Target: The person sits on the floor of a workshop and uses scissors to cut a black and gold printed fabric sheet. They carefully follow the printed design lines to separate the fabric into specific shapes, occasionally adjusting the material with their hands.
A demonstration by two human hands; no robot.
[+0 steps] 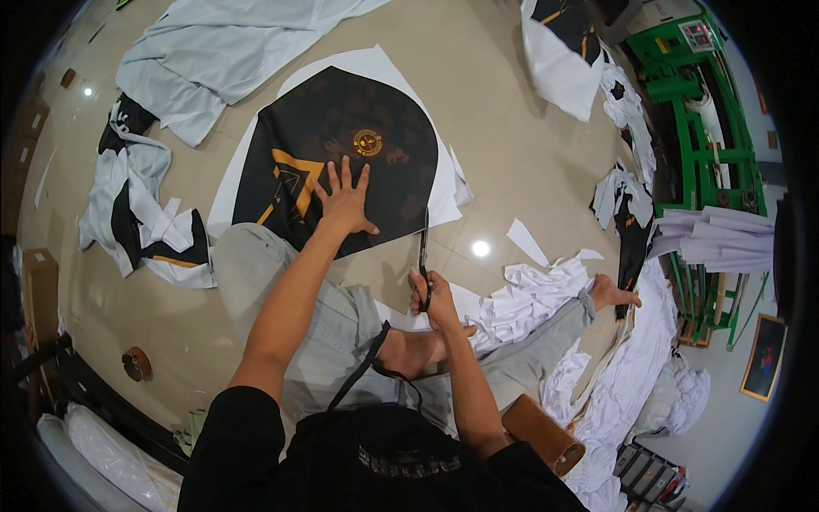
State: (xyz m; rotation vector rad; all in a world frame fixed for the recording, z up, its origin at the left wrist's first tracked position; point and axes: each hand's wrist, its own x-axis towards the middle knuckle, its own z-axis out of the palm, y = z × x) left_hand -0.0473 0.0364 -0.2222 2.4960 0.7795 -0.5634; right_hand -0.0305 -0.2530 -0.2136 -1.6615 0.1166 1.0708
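On the floor (512, 128), our left hand (344, 200) lies spread flat on the print (341, 128); our right hand (435, 299) grips scissors (424, 256), trimming its edge; next, steady cuts.

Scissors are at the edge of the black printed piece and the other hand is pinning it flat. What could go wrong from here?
1. The left hand lies spread on the black printed fabric close to the scissors; a long stroke could reach the thumb.
2. The white margin looks narrow there, so drifting blades may nick the print.
3. The right hand works just above a bare foot; dropped scissors might hit it.
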